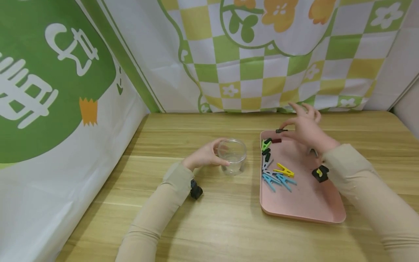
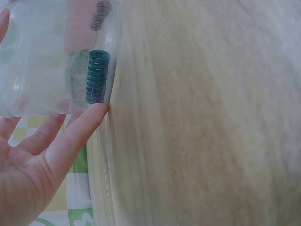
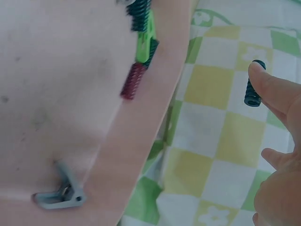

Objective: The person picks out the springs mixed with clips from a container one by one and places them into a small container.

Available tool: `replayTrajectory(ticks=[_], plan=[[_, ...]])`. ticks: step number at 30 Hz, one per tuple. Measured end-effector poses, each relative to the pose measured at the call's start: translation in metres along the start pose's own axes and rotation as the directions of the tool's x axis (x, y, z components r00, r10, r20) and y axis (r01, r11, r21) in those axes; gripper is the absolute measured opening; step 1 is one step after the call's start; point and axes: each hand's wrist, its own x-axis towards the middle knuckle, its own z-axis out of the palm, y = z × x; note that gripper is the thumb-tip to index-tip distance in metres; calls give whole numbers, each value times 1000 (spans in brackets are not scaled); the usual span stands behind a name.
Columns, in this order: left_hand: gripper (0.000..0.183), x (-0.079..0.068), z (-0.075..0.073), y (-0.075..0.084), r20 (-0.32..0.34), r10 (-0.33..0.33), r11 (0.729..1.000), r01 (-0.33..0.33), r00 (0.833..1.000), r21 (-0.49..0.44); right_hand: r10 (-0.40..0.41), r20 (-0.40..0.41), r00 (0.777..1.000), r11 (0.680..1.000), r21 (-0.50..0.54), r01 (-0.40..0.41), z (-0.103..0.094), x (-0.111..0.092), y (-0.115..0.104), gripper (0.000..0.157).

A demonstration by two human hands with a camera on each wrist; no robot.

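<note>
My left hand (image 1: pixel 206 155) holds a clear plastic jar (image 1: pixel 233 151) on the table, thumb and fingers around its side. Through the jar's wall in the left wrist view show a dark green spring (image 2: pixel 97 77) and a thinner grey spring (image 2: pixel 99 16). Over the far left corner of the pink tray (image 1: pixel 311 202), my right hand (image 1: pixel 305 127) pinches another dark green coil spring (image 3: pixel 252 84) between thumb and finger. Beneath it in the tray lie a dark red spring (image 1: pixel 276 141), a light green clothespin (image 1: pixel 265 145) and several dark springs.
Blue clothespins (image 1: pixel 286 181), a yellow clothespin (image 1: pixel 284 170) and grey clothespins (image 1: pixel 266 163) gather along the tray's left side. One grey clothespin (image 3: pixel 63 190) sits apart, partly behind my right wrist in the head view. A checkered cloth (image 1: pixel 252 69) hangs behind the wooden table (image 1: pixel 222 222).
</note>
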Motion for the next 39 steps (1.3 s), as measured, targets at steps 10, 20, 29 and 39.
replayTrajectory(ticks=[10, 20, 29, 39], plan=[[86, -1, 0, 0, -3, 4, 1000, -4, 1000, 1, -51, 21, 998, 999, 10, 51, -2, 3, -30, 12], [86, -1, 0, 0, -4, -1, 1000, 1, 1000, 2, -112, 12, 994, 994, 21, 111, 7, 8, -57, 13], [85, 1, 0, -2, 0, 17, 1000, -17, 1000, -9, -136, 58, 989, 991, 19, 135, 19, 14, -78, 15], [84, 0, 0, -2, -2, 20, 1000, -20, 1000, -24, -199, 70, 978, 980, -13, 200, 26, 20, -99, 14]])
